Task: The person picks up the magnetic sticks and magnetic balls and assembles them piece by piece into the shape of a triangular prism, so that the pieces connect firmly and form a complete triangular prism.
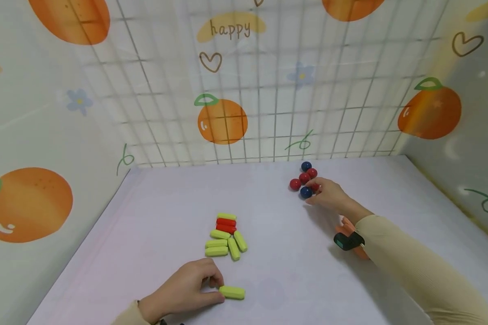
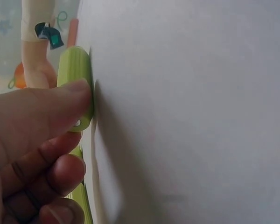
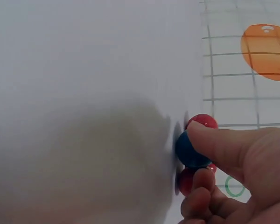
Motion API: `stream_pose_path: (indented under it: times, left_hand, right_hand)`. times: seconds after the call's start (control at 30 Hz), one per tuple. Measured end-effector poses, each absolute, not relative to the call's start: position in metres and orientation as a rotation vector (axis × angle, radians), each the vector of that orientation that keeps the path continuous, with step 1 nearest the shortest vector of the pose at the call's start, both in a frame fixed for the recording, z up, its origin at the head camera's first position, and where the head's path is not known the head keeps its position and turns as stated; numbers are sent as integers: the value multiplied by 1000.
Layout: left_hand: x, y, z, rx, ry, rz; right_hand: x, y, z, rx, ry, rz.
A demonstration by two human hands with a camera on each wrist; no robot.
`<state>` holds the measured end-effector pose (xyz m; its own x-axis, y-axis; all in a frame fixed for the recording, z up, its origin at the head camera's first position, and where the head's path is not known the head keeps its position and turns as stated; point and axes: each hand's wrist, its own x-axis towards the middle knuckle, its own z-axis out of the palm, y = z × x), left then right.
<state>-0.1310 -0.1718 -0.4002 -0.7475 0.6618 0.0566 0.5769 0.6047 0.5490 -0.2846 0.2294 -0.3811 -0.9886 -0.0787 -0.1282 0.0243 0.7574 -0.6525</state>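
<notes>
My left hand (image 1: 189, 286), at the near edge of the head view, pinches one end of a yellow-green long bead (image 1: 232, 293). In the left wrist view the thumb lies across that bead (image 2: 74, 65), and a small hole shows in its end. At the far right, my right hand (image 1: 327, 194) has its thumb and forefinger on either side of a dark blue ball (image 1: 306, 192). The right wrist view shows the thumb against this blue ball (image 3: 189, 151), with red balls (image 3: 204, 120) close around it. Part of one red ball is hidden behind the fingers.
Several yellow-green long beads (image 1: 216, 251) and two red ones (image 1: 226, 222) lie grouped mid-table. Beyond my right hand are more red balls (image 1: 295, 184) and another blue ball (image 1: 306, 166). An orange object (image 1: 347, 224) lies partly hidden under my right forearm. A printed curtain (image 1: 260, 113) encloses the table.
</notes>
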Motion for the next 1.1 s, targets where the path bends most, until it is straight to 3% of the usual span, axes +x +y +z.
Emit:
stream_pose_path:
  times: [0.6, 0.8, 1.1]
  left_hand:
    - [-130, -167, -402, 1018, 2675, 852]
    - [-130, -156, -400, 982, 2721, 803]
    - [-125, -138, -396, 946, 2821, 712]
  right_hand:
    - [-283, 226, -391, -94, 2772, -1034]
    - [-246, 222, -382, -138, 2665, -1103]
    - [-191, 193, -388, -418, 2620, -1115]
